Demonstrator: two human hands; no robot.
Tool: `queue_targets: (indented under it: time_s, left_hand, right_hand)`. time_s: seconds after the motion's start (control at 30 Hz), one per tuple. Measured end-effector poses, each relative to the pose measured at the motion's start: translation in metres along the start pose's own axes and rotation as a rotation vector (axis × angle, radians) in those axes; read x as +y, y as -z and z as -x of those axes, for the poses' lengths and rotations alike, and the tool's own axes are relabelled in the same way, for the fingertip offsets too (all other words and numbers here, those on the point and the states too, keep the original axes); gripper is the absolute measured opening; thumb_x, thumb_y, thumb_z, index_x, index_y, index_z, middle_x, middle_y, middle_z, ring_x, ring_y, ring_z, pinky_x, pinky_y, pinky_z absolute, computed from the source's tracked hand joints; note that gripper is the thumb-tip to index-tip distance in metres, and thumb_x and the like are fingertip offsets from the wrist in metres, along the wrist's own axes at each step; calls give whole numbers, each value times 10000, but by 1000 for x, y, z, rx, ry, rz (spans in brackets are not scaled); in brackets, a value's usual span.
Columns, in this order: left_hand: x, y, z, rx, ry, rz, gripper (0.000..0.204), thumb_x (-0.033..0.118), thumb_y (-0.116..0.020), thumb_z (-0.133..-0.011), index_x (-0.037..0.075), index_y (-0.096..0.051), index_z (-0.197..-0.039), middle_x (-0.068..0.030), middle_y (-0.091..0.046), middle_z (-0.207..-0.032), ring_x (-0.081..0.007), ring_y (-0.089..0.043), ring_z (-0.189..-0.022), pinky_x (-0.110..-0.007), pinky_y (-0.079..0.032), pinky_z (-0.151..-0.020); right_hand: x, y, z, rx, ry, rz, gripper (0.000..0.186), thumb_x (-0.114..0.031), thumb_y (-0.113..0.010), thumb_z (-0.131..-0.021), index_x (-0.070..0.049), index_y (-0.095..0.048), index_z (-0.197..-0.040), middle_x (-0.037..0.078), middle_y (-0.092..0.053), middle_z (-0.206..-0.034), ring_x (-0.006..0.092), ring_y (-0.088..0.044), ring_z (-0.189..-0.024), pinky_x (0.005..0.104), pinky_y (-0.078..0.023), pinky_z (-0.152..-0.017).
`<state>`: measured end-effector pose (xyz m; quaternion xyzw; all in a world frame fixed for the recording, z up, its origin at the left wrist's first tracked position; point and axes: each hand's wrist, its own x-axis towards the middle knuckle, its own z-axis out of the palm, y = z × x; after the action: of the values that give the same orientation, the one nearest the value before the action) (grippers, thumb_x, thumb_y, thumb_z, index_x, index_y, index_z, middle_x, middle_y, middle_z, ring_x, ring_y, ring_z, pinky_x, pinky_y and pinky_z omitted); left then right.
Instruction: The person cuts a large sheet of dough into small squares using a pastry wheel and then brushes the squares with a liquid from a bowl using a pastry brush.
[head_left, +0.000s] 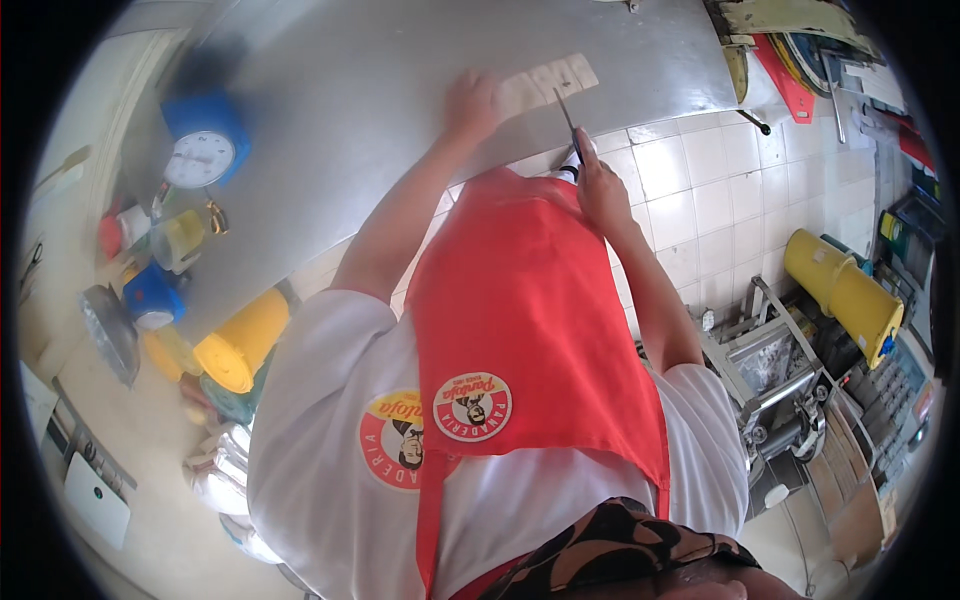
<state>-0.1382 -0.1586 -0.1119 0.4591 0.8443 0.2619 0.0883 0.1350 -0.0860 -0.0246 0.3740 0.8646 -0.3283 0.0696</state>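
A pale cream strip (546, 84) lies flat on the steel table (390, 60), close to the table's near edge and aslant to it, its right end farther from that edge than its left. It is thin, long and roughly rectangular, with a squared right end, faint lines running across its width and a few small dark marks toward the right. Whether those lines are cuts, folds or mere surface marks cannot be told. The left hand (470, 103) is over the table at the strip's left end, touching or covering it; its fingers are blurred, so how far they are open, and whether they grip the strip, cannot be told. The right hand (600, 185), just off the table's near edge, is closed around the handle of a dark, slim knife (566, 112), whose blade reaches over the table with its tip at the strip's near side. A blue scale (205, 150) with a white dial stands toward the table's left end, and the tiled floor (690, 190) shows below its near edge.
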Motion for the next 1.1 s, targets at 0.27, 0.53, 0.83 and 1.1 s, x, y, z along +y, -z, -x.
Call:
queue_targets:
  time_s: [0.27,0.53,0.83,1.1]
  left_hand:
    - [-10,5,3,25,-1,40,202,206,-602,-943,126,-705,-1097,-109,-647,-1117,-337,-592,-1118,-492,-491,-937]
    - [20,-2,-4,-97,-87,-16,304,191,-620,-912,208,-690,-1207,-99,-604,-1198,-320,-572,-1158,-512,-469,-972]
    - [11,-7,-4,-200,-36,-38,310,194,-621,-920,255,-707,-1212,-78,-594,-1207,-291,-565,-1166,-500,-455,-979]
    - [-28,22,32,-87,-68,-4,239,195,-634,-926,163,-710,-1150,-88,-613,-1167,-322,-577,-1142,-478,-479,-962]
  right_hand:
    - [-42,-26,-69,-27,110,45,730,-41,-474,-946,-168,-226,-1621,302,-697,-972,476,-688,-885,580,-537,-813]
    - [-26,-53,-85,-38,125,136,783,-84,-487,-941,-223,-180,-1648,284,-699,-1001,468,-710,-881,567,-572,-805]
    - [-19,-10,20,-284,-93,183,853,-439,-612,-979,-189,-146,-1650,294,-688,-1013,471,-704,-884,535,-571,-773]
    - [-36,-23,-16,28,80,-54,705,-97,-516,-979,-148,-234,-1624,321,-680,-955,481,-684,-855,553,-555,-781]
